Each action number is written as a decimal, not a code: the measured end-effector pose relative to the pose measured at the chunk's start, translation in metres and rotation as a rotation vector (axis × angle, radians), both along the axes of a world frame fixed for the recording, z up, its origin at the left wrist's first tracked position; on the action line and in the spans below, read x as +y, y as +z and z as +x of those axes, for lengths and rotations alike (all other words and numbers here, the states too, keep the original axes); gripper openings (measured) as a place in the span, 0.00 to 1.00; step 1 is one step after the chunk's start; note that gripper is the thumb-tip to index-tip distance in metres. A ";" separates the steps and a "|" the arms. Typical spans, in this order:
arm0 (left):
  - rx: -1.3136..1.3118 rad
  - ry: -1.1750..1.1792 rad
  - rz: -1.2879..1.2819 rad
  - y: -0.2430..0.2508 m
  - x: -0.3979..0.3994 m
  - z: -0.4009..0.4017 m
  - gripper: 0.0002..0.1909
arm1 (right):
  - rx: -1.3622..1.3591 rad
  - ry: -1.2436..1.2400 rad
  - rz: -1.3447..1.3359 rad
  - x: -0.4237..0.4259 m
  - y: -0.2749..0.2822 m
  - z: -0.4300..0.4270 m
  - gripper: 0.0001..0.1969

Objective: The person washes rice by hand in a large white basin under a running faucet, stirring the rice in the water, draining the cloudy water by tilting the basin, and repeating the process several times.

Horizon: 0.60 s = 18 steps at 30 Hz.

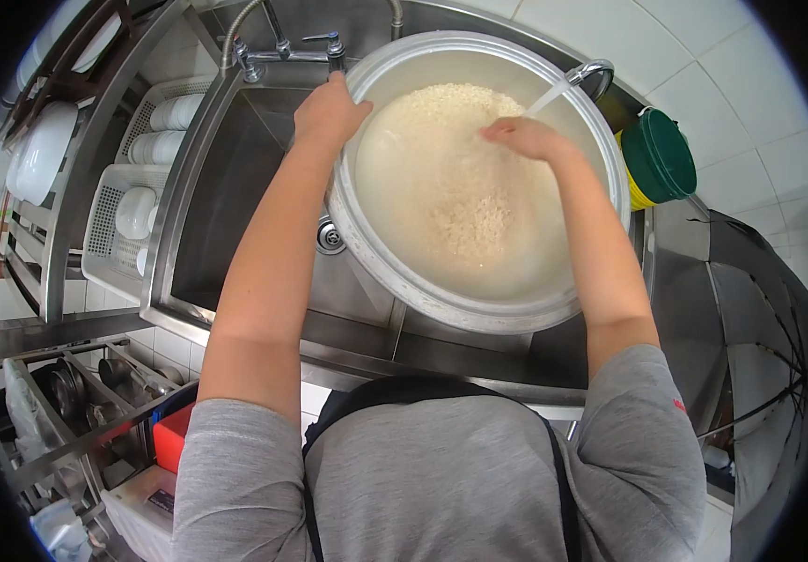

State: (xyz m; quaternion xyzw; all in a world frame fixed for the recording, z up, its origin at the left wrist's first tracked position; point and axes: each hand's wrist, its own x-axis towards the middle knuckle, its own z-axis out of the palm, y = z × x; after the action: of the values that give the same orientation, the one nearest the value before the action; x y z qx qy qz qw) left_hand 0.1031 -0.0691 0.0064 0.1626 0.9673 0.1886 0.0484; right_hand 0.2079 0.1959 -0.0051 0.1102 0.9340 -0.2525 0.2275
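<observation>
A big round metal pot (478, 319) stands over the steel sink, with rice (471, 225) lying in cloudy water inside it. Water streams from a curved chrome faucet (590, 69) at the pot's back right. Close beside that stream is my right hand (527, 137), over the rice, its fingers bent and partly hidden by blur; whether it holds anything cannot be told. My left hand (330, 112) is at the pot's left rim, near a lever tap (334, 48); its fingertips are partly hidden, so its grip on the rim is unclear.
The left sink basin (235, 190) has a drain (330, 235). Left of it are white plastic baskets (105, 232) with bowls and cups, and a metal rack (70, 204). A green bucket (664, 154) stands right of the pot. An open umbrella (762, 337) is at the far right.
</observation>
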 end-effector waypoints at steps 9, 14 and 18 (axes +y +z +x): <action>-0.003 0.022 -0.004 -0.003 -0.005 -0.005 0.28 | -0.149 0.046 0.207 -0.029 -0.031 0.037 0.32; 0.004 0.013 0.012 -0.004 -0.003 -0.006 0.28 | -0.398 0.246 -0.081 -0.004 -0.011 0.019 0.30; 0.012 0.015 0.009 -0.004 -0.004 -0.005 0.28 | 0.201 -0.277 0.100 0.054 -0.029 -0.016 0.22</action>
State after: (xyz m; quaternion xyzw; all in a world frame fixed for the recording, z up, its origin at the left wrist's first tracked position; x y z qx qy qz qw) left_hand 0.0983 -0.0731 0.0020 0.1568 0.9679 0.1922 0.0404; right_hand 0.1924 0.2497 -0.0341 0.2233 0.9393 -0.2444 0.0903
